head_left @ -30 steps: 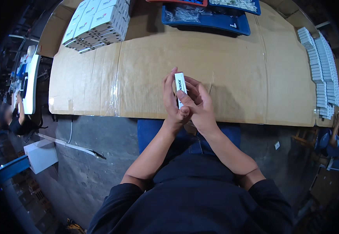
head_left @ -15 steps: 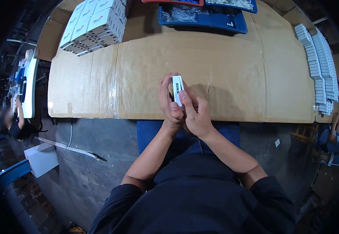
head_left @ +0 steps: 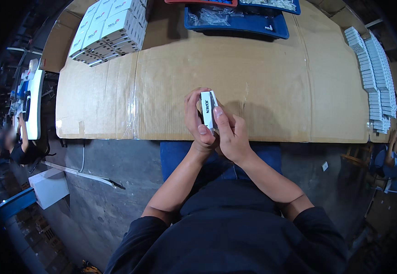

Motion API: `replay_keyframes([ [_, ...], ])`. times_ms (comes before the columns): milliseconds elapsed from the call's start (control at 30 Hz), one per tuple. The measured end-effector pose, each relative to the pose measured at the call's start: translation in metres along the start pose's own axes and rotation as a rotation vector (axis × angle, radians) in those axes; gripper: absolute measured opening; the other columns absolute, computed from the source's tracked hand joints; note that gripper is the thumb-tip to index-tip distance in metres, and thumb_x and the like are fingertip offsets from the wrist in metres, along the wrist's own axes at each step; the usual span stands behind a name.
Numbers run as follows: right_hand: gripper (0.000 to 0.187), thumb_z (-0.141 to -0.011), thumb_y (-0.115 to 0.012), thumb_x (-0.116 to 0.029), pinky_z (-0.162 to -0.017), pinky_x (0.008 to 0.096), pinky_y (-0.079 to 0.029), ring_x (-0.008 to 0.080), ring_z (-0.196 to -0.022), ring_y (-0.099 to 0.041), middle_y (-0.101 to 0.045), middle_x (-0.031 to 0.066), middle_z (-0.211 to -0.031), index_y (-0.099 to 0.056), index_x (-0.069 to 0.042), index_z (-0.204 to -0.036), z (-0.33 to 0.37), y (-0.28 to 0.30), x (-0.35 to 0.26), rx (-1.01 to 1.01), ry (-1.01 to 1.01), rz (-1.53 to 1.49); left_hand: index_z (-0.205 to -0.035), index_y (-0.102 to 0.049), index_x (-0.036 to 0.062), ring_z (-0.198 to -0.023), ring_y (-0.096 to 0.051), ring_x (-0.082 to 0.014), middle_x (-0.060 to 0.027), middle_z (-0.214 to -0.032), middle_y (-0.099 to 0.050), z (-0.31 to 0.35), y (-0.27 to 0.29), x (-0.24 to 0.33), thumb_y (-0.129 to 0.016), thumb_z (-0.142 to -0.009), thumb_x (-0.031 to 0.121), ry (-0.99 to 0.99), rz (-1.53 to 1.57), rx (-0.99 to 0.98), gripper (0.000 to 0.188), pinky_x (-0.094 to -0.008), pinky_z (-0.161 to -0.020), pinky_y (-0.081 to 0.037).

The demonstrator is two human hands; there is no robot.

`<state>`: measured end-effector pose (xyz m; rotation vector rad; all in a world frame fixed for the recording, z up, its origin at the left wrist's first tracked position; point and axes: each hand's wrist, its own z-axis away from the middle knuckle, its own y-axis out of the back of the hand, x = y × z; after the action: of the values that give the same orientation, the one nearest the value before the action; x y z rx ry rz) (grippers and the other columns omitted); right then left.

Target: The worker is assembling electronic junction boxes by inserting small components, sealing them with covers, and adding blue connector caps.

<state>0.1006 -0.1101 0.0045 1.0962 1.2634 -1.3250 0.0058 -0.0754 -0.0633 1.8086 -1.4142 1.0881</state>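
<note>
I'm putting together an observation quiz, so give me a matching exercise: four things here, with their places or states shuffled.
1. Small white box
2. Front blue tray
3. Red tray
4. Block of stacked white boxes

A. Holding blue pieces
B. At the table's far left
C. Between left hand and right hand
D. Holding clear plastic

Pairs: 1-C, 2-D, 3-A, 4-B

2 blue trays (head_left: 252,24) and 1 red tray (head_left: 203,2) sit far back on brown cardboard (head_left: 162,82).

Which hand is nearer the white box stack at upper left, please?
Left: the left hand is below and right of the stack; the right hand is farther right.
</note>
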Motion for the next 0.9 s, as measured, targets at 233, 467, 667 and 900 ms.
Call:
replay_keyframes([
  [233, 0.063, -0.114, -0.040, -0.047, -0.097, 0.0289, -0.049, 0.0141, -0.111, -0.061, -0.069, 0.0120, -0.117, -0.050, 0.002, -0.153, -0.022, 0.026, 0.009, -0.153, -0.097, 0.054, -0.158, -0.029, -0.0100, -0.136, -0.045, -0.0353, -0.0249, -0.153, -0.039, -0.006, 0.003, 0.004, -0.046, -0.094, 0.079, 0.055, -0.034, -0.233, 0.111, -0.0477, -0.114, -0.038],
  [467, 0.077, -0.086, -0.085, -0.038, -0.117, 0.0467, -0.042, 0.0384, -0.145, -0.046, -0.038, 0.0196, -0.163, -0.055, -0.018, -0.154, -0.022, 0.064, -0.002, -0.284, 0.192, 0.674, -0.164, -0.024, 0.0077, -0.139, -0.051, -0.0285, -0.0168, -0.148, -0.052, -0.011, -0.002, 0.013, -0.033, -0.101, 0.079, 0.554, 0.477, -0.128, 0.096, -0.0434, -0.114, -0.045],
  [667, 0.084, -0.084, -0.084, -0.047, -0.118, 0.0503, -0.040, 0.0393, -0.146, -0.046, -0.041, 0.0200, -0.161, -0.054, -0.011, -0.153, -0.031, 0.073, 0.011, -0.192, 0.498, 0.747, -0.154, -0.043, 0.0075, -0.131, -0.060, -0.0249, -0.0151, -0.144, -0.058, -0.007, -0.012, 0.028, -0.030, -0.106, 0.072, 0.930, 0.620, -0.176, 0.081, -0.0406, -0.109, -0.051],
  [900, 0.084, -0.089, -0.072, -0.061, -0.119, 0.0545, -0.038, 0.0424, -0.138, -0.054, -0.054, 0.0229, -0.151, -0.057, -0.002, -0.147, -0.050, 0.084, 0.015, -0.272, 0.781, 0.828, -0.145, -0.048, 0.0060, -0.113, -0.068, -0.0212, -0.0106, -0.123, -0.065, -0.006, -0.018, 0.059, -0.037, -0.108, 0.067, 1.120, 0.738, -0.231, 0.072, -0.0348, -0.094, -0.059],
])
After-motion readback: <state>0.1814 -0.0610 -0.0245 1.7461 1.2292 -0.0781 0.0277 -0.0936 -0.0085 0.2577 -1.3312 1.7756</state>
